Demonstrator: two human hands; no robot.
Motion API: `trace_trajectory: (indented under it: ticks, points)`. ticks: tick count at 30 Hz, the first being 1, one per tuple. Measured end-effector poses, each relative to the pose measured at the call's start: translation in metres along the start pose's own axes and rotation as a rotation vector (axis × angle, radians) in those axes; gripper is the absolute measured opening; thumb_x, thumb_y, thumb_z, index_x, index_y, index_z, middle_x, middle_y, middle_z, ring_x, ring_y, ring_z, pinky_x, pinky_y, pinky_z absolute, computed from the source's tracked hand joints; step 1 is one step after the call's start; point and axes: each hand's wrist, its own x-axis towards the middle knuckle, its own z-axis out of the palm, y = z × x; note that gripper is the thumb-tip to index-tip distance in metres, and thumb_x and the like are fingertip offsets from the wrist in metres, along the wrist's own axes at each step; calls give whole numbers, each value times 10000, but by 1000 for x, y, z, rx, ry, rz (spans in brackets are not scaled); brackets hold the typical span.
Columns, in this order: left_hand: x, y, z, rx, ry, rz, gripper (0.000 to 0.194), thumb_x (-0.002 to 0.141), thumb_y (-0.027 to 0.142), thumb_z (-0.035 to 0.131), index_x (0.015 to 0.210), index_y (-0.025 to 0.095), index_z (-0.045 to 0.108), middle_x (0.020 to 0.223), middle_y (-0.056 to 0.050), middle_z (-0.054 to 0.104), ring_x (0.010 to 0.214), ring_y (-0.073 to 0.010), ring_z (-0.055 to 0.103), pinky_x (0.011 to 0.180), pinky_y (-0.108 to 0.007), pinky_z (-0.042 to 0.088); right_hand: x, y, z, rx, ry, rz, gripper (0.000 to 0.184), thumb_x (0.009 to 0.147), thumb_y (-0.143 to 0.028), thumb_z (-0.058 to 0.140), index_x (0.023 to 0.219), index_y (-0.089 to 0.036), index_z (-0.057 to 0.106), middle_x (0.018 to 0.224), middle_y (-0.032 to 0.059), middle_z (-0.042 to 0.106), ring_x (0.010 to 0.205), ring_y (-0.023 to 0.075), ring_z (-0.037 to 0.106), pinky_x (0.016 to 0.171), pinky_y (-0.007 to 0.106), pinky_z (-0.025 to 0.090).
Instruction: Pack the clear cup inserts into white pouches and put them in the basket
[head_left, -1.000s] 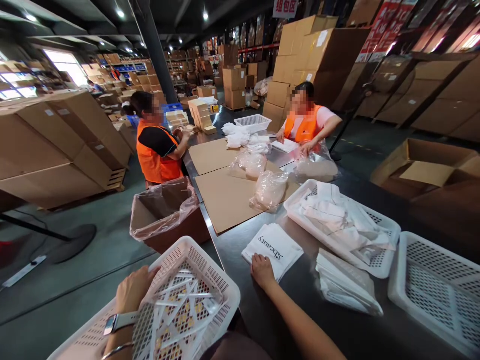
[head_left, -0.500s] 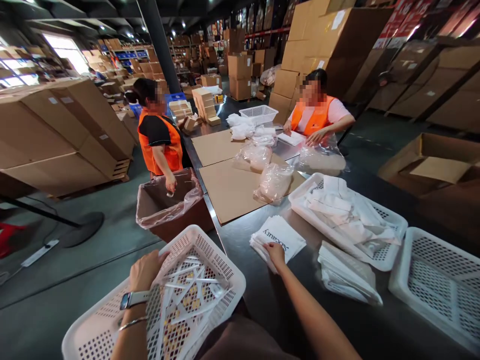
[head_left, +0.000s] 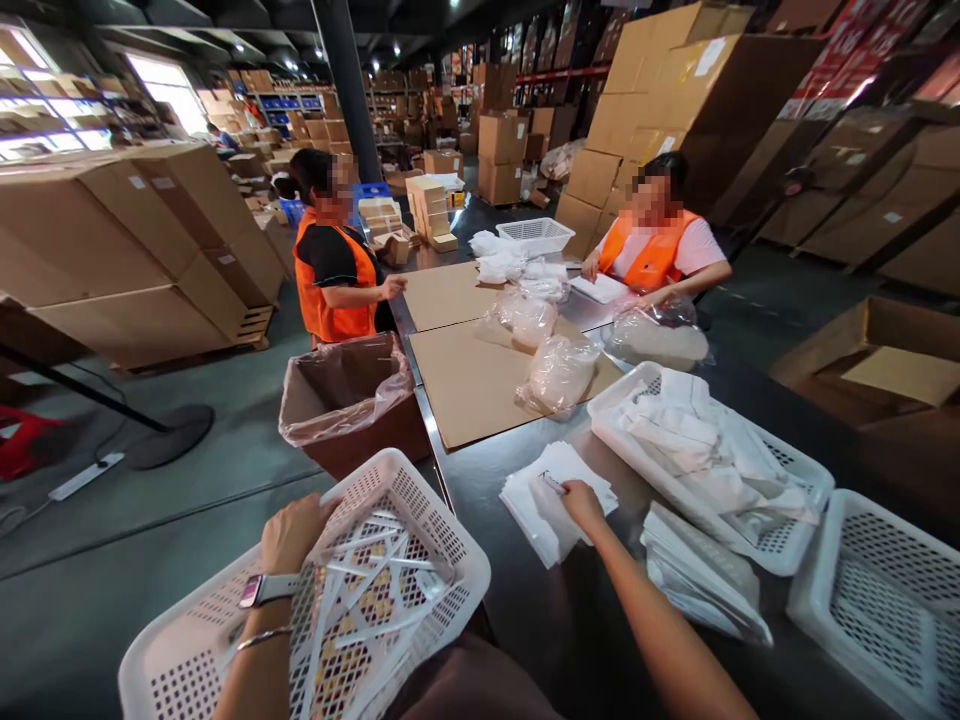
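My left hand (head_left: 294,532) grips the far rim of a white perforated basket (head_left: 420,520) that rests on my lap and holds several long white packets. My right hand (head_left: 583,503) is closed in a pinch on the top sheet of a small stack of white printed bags (head_left: 534,500) lying on the dark table, lifting that sheet so it folds over. A smartwatch and a bangle sit on my left wrist.
To the right are a white basket of folded white items (head_left: 795,480), a pile of clear-wrapped packs (head_left: 705,580) and another white basket (head_left: 885,580). Cardboard sheets (head_left: 472,385) with clear bags lie further along. A lined box (head_left: 352,400) stands at the left. Two people in orange vests work beyond.
My right hand has gone from resting flat by the bag stack to pinching and lifting its top sheet. The person on the left dropped something in the lined box and returned to the table.
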Motion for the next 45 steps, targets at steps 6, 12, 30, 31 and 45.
trace_trajectory:
  ticks: [6, 12, 30, 31, 45]
  points:
    - [-2, -1, 2, 13, -6, -7, 541, 973, 543, 291, 1037, 156, 665, 996, -164, 728, 972, -324, 680, 745, -363, 473, 29, 5, -68, -258, 158, -146, 191, 853, -73, 507, 812, -94, 693, 1100, 228, 634, 1080, 350, 570, 834, 507, 473]
    - [-2, 2, -1, 15, -5, -5, 527, 991, 506, 271, 1037, 147, 655, 1008, -165, 723, 991, -327, 675, 756, -370, 474, 10, -34, -33, -274, 102, -619, 306, 813, 15, 449, 772, -160, 697, 1168, 141, 652, 945, 244, 620, 821, 375, 517]
    - [0, -2, 3, 36, -58, 15, 532, 981, 538, 283, 1016, 145, 640, 1022, -175, 715, 998, -349, 671, 776, -399, 483, -78, -13, 84, -263, 115, -273, 480, 911, -238, 445, 1326, -15, 536, 1400, 265, 487, 1334, 366, 442, 1076, 572, 354]
    - [0, 0, 3, 44, -49, 26, 530, 984, 533, 273, 1010, 151, 638, 1014, -170, 716, 993, -344, 673, 767, -393, 485, -79, -15, 88, -267, 120, -227, 490, 907, -251, 447, 1324, -10, 537, 1402, 269, 483, 1339, 365, 436, 1079, 563, 349]
    - [9, 0, 12, 19, 53, 69, 482, 977, 516, 327, 984, 169, 661, 956, -157, 734, 953, -315, 693, 736, -358, 487, -61, -12, 89, -265, 286, -178, 425, 867, -77, 393, 1136, -176, 707, 1212, 165, 663, 1174, 286, 602, 1007, 458, 449]
